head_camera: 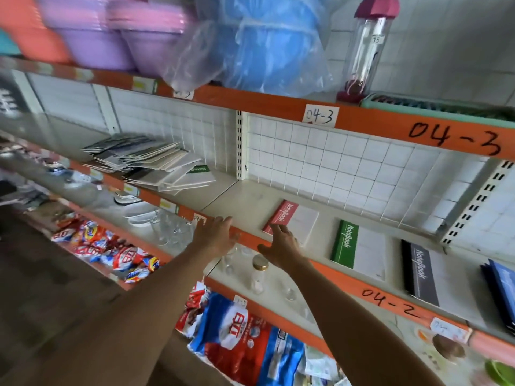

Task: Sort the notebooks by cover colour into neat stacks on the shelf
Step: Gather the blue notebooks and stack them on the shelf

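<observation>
On the shelf marked 04-2 point(250, 201) lie a red notebook point(292, 220), a green notebook point(358, 247), a black notebook point(430, 274) and a blue notebook point(501, 288) in a row. A loose, untidy pile of notebooks point(150, 161) sits further left on the same shelf. My right hand point(282, 245) hovers with spread fingers just in front of the red notebook's near corner. My left hand point(216, 235) is flat and open above the shelf's orange front edge point(250, 238). Neither hand holds anything.
Purple basins point(111, 37), a blue bagged item point(267, 43) and a clear bottle point(365, 48) stand on the shelf above. Glassware point(259, 271) fills the shelf below, with snack packets point(239, 335) lower down. A white grid panel point(348, 168) backs the notebook shelf.
</observation>
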Demonstrator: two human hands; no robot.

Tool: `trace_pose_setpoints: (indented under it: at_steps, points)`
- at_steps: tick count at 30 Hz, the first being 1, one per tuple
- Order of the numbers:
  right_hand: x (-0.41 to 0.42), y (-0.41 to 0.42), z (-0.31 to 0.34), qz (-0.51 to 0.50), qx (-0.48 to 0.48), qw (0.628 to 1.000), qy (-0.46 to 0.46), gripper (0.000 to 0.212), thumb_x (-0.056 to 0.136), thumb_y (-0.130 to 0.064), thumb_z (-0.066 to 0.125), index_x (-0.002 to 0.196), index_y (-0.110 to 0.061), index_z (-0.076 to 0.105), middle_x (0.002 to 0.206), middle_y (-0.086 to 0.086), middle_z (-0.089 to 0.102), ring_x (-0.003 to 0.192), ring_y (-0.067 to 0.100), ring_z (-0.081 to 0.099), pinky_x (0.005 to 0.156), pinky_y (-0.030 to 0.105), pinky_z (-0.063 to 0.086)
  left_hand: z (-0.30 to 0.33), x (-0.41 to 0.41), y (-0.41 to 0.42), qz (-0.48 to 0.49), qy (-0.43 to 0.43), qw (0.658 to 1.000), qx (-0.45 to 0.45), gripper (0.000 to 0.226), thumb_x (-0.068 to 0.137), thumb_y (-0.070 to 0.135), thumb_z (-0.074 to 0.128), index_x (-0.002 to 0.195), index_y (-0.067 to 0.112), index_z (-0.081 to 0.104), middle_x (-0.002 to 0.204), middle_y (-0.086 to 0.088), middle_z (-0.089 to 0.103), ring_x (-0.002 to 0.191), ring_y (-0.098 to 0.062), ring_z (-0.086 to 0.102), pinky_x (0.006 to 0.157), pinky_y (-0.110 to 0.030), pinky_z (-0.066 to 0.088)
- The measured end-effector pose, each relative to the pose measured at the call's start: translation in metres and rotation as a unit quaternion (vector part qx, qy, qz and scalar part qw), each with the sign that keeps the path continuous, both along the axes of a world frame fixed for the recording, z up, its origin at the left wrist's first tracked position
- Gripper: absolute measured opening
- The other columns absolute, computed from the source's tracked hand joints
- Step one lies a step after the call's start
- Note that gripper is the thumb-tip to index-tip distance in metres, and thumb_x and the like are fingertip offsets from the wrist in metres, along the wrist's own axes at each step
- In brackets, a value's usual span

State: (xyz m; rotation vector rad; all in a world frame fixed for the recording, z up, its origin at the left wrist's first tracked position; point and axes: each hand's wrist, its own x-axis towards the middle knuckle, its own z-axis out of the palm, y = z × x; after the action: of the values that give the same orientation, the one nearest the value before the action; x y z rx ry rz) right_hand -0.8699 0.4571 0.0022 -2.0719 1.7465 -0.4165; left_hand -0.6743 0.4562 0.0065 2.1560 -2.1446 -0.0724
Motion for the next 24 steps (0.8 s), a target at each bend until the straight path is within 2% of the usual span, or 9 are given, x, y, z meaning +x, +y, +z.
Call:
trace_pose_setpoints:
  at_steps: [4, 9, 17, 24]
  points:
    - [0.043, -0.024, -0.004, 0.01, 0.009, 1.0, -0.007, 0.078, 0.086, -0.04, 0.068, 0.151, -0.018, 0.032, 0.155, 0.007, 0.033, 0.135, 0.032, 0.041, 0.11, 0.042, 0.039, -0.002, 0.044, -0.017, 0.014, 0.02, 1.0, -0.013, 0.058, 0.097, 0.055, 0.044, 0.143, 0.019, 0.041, 0.138, -0.006, 0.054, 0.126, -0.029, 0.051, 0.103, -0.042, 0.042]
    - [0.099, -0.069, -0.011, 0.041, 0.002, 0.999, 0.0, 0.077, 0.087, -0.04, 0.066, 0.152, -0.016, 0.031, 0.155, 0.007, 0.033, 0.137, 0.029, 0.038, 0.11, 0.038, 0.036, -0.005, 0.099, -0.052, 0.028, 0.021, 0.999, -0.008, 0.054, 0.095, 0.054, 0.047, 0.137, 0.02, 0.047, 0.13, -0.008, 0.059, 0.119, -0.03, 0.056, 0.096, -0.04, 0.047]
    - [0.185, -0.153, -0.008, 0.034, 0.006, 0.999, -0.031, 0.075, 0.088, -0.041, 0.067, 0.15, -0.015, 0.033, 0.152, 0.008, 0.038, 0.136, 0.029, 0.04, 0.11, 0.036, 0.035, 0.008, 0.178, -0.143, 0.032, -0.024, 0.999, -0.007, 0.056, 0.093, 0.055, 0.048, 0.136, 0.02, 0.047, 0.131, -0.008, 0.059, 0.119, -0.031, 0.054, 0.098, -0.043, 0.043]
    - [0.245, -0.219, -0.002, 0.049, -0.006, 0.999, -0.014, 0.077, 0.087, -0.042, 0.066, 0.15, -0.012, 0.032, 0.152, 0.01, 0.038, 0.136, 0.03, 0.039, 0.111, 0.037, 0.035, 0.017, 0.243, -0.209, 0.024, -0.045, 0.998, -0.033, 0.056, 0.094, 0.056, 0.047, 0.139, 0.023, 0.044, 0.132, -0.006, 0.056, 0.121, -0.031, 0.05, 0.096, -0.041, 0.043]
